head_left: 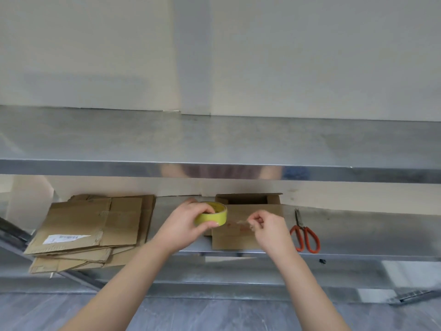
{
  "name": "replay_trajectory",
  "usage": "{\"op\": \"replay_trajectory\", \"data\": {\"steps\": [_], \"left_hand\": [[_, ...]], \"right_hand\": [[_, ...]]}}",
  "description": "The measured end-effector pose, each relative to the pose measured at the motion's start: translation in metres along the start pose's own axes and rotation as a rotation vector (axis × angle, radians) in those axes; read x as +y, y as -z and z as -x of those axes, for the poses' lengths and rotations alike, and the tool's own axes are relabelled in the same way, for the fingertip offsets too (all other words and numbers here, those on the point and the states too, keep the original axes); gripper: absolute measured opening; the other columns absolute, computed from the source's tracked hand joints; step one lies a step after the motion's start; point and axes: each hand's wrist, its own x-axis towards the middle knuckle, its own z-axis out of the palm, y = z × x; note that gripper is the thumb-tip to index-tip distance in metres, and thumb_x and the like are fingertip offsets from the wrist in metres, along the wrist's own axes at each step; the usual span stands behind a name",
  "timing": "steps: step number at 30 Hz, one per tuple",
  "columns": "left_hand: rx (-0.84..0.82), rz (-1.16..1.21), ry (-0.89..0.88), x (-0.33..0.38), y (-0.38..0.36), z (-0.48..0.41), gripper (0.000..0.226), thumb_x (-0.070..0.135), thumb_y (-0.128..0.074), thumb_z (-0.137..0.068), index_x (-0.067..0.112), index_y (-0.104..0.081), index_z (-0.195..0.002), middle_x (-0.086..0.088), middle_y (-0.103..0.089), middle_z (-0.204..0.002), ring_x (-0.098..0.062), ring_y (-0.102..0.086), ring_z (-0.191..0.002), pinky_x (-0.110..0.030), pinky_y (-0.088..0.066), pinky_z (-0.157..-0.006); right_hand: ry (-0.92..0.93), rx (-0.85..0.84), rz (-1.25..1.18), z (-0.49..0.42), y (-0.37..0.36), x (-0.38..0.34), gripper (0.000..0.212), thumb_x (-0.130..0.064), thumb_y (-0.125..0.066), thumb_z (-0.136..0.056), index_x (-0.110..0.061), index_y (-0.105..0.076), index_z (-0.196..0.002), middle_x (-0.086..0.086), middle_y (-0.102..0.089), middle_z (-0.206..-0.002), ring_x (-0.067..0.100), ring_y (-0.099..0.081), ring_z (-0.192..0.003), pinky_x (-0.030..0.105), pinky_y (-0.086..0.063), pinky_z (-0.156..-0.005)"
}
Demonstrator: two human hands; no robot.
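Head view, tape roll [213, 216] in left hand [188, 223]

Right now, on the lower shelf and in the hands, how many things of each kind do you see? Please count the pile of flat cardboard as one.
Tape roll: 1, yellow, gripped by the left hand; the right hand pinches its loose end
Scissors: 1, orange handles
Open cardboard box: 1
Pile of flat cardboard: 1
Total: 4

A cream wall [95, 44] fills the upper half, with a greyer vertical band [193, 56] at centre. A steel shelf [95, 139] spans mid-frame, a lower shelf [358, 230] beneath it. Grey plank floor [35, 311] lies along the bottom edge.
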Motion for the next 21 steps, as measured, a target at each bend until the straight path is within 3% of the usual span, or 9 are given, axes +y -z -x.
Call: {"op": "replay_trajectory", "data": {"steps": [2, 4, 7, 11, 15, 19, 21], "left_hand": [[0.053, -0.039, 0.05, 0.012, -0.002, -0.01, 0.039, 0.056, -0.063, -0.083, 0.024, -0.067, -0.105, 0.017, -0.058, -0.094, -0.005, -0.048, -0.09, -0.024, -0.042, -0.078], [0.087, -0.048, 0.134, 0.019, -0.002, -0.02, 0.037, 0.051, -0.066, -0.083, 0.025, -0.068, -0.109, 0.013, -0.057, -0.09, -0.011, -0.053, -0.088, -0.029, -0.045, -0.076], [0.062, -0.044, 0.209, 0.031, -0.01, -0.03, 0.035, 0.052, -0.067, -0.081, 0.031, -0.064, -0.109, 0.009, -0.055, -0.088, -0.016, -0.055, -0.087, -0.027, -0.041, -0.072], [0.068, 0.055, 0.285, 0.047, -0.021, -0.037, 0.035, 0.05, -0.071, -0.078, 0.036, -0.052, -0.103, 0.007, -0.06, -0.095, -0.013, -0.057, -0.088, -0.027, -0.046, -0.074], [0.019, 0.056, 0.298, 0.053, -0.018, -0.042, 0.03, 0.049, -0.073, -0.077, 0.041, -0.054, -0.098, 0.009, -0.056, -0.094, -0.008, -0.055, -0.086, -0.013, -0.038, -0.071], [-0.178, 0.122, 0.253, 0.057, -0.014, -0.043, 0.052, 0.052, -0.078, -0.071, 0.048, -0.051, -0.115, 0.02, -0.055, -0.114, 0.004, -0.05, -0.105, -0.012, -0.038, -0.087], [-0.201, 0.117, 0.22, 0.056, -0.012, -0.043, 0.051, 0.046, -0.076, -0.077, 0.047, -0.05, -0.121, 0.022, -0.055, -0.119, 0.004, -0.049, -0.111, -0.014, -0.038, -0.094]], "right_hand": [[0.027, -0.018, -0.018, -0.006, 0.023, 0.008, 0.011, -0.019, -0.058, -0.095, -0.025, -0.067, -0.095, -0.009, -0.066, -0.091, 0.008, -0.061, -0.087, 0.019, -0.047, -0.078], [0.068, -0.046, -0.037, -0.009, 0.04, 0.015, 0.01, -0.023, -0.059, -0.094, -0.03, -0.064, -0.092, -0.016, -0.062, -0.089, 0.0, -0.056, -0.083, 0.01, -0.04, -0.069], [0.124, -0.052, -0.015, -0.016, 0.056, 0.026, 0.007, -0.027, -0.058, -0.094, -0.03, -0.064, -0.094, -0.017, -0.059, -0.087, 0.002, -0.053, -0.082, 0.013, -0.037, -0.067], [0.116, -0.107, -0.108, -0.025, 0.07, 0.038, 0.009, -0.037, -0.063, -0.089, -0.038, -0.059, -0.081, -0.021, -0.059, -0.088, 0.001, -0.056, -0.087, 0.012, -0.039, -0.068], [0.123, -0.106, -0.07, -0.031, 0.072, 0.045, 0.011, -0.041, -0.068, -0.085, -0.034, -0.061, -0.081, -0.016, -0.065, -0.085, 0.0, -0.058, -0.083, 0.015, -0.04, -0.066], [0.001, -0.079, -0.171, -0.037, 0.083, 0.057, 0.012, -0.036, -0.071, -0.083, -0.029, -0.065, -0.076, -0.014, -0.068, -0.076, 0.006, -0.062, -0.078, 0.02, -0.044, -0.065], [-0.028, -0.117, -0.214, -0.04, 0.088, 0.059, 0.011, -0.033, -0.073, -0.083, -0.027, -0.067, -0.076, -0.013, -0.069, -0.071, 0.008, -0.065, -0.077, 0.023, -0.049, -0.07]]}}
